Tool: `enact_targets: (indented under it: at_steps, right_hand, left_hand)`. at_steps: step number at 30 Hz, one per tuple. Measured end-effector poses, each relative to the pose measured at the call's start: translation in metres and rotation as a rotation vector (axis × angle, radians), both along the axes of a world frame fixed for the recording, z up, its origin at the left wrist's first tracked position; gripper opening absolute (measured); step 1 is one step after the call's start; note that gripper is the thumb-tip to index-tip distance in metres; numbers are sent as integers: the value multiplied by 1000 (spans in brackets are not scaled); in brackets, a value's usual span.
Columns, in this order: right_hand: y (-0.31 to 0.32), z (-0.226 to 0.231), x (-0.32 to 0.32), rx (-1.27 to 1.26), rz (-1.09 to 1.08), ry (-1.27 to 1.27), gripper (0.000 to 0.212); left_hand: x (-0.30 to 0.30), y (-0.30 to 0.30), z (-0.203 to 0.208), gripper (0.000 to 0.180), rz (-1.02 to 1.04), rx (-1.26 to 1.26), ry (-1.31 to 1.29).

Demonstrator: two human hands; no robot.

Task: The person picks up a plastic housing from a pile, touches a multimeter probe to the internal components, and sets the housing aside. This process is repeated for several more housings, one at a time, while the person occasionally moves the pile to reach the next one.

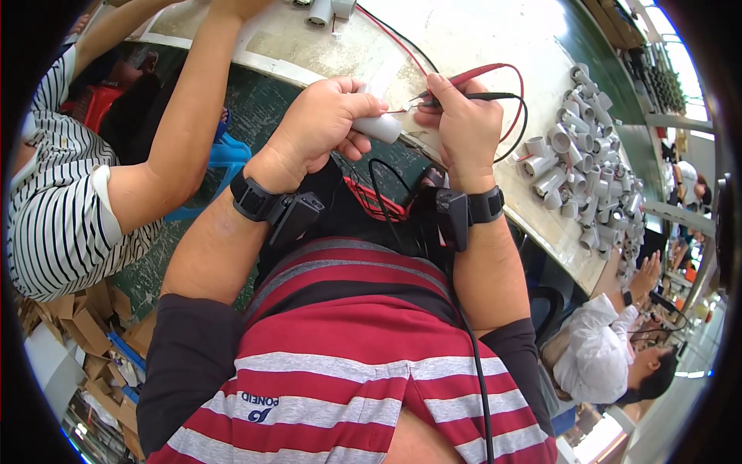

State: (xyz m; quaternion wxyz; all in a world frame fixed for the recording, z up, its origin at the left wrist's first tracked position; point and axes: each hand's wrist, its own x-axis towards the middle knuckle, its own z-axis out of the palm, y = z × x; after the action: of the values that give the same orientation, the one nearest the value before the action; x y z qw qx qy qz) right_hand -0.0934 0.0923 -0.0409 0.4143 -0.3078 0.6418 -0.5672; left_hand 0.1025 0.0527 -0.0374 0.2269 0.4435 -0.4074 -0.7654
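My left hand (321, 124) is closed around a grey-white plastic cylinder (380, 130), its thumb on top and its fingers below. Thin leads run from the cylinder to a small white connector (408, 106) in the gap between my hands. My right hand (471, 130) pinches two test probes, a red one (468, 75) and a black one (487, 97). The probe tips point left and meet the connector or lie very near it; actual contact is too small to tell. Red and black cables loop from the probes.
A large heap of similar cylinders (591, 147) covers the right side of the pale worktable (495, 39). More cylinders (321, 14) lie at the far edge. At left, a co-worker's arm (189, 116) reaches over the table, beside a blue stool (228, 155). Another person (591, 348) sits at right.
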Motion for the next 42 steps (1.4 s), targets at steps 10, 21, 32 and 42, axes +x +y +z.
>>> enact_targets:
  at_steps: [10, 21, 32, 42]
  right_hand:
    - [21, -14, 11, -303, -59, 38, 16]
    - [29, -16, 19, -304, -61, 83, 12]
    - [33, -20, 24, -402, -18, 233, 12]
    - [31, -22, 24, -396, -21, 211, 11]
  left_hand:
    - [-2, 8, 3, 28, 41, -36, -14]
    - [2, 8, 4, 29, 24, -52, -31]
    - [4, 10, 8, 31, 50, -39, -14]
    - [3, 7, 10, 29, 48, -19, 1]
